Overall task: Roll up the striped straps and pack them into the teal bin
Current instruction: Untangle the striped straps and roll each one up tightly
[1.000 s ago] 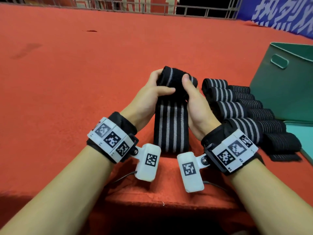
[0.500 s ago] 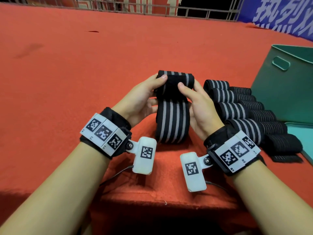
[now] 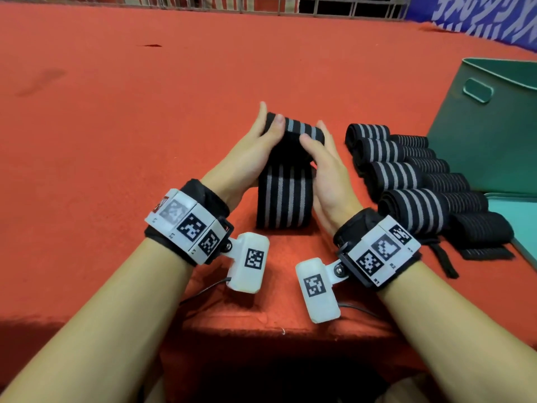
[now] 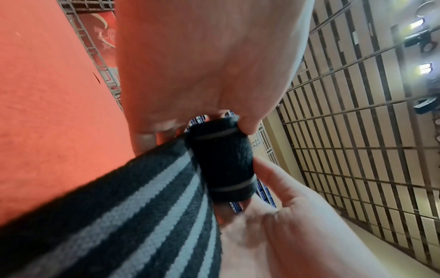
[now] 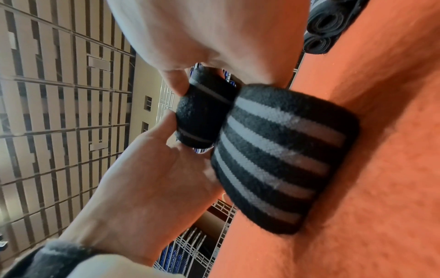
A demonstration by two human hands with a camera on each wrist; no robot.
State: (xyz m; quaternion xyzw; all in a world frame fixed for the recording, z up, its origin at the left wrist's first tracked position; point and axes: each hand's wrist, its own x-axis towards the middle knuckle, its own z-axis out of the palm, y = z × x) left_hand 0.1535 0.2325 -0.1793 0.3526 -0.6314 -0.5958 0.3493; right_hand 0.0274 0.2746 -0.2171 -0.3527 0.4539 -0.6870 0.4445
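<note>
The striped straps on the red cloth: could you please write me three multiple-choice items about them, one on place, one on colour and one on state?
1. Where do the finished rolls lie?
A. inside the bin
B. on the cloth between the hands and the teal bin
C. left of the left hand

2. What colour are the stripes on the strap being rolled?
A. grey on black
B. yellow on black
C. red on white

3. How far along is that strap?
A. fully rolled
C. flat and untouched
B. partly rolled, held by both hands

Answers: 1 B, the rolls sit in a row beside the bin's wall. 2 A, grey lines run along black fabric. 3 B, the left hand and right hand grip a roll at its far end while the rest lies flat.
</note>
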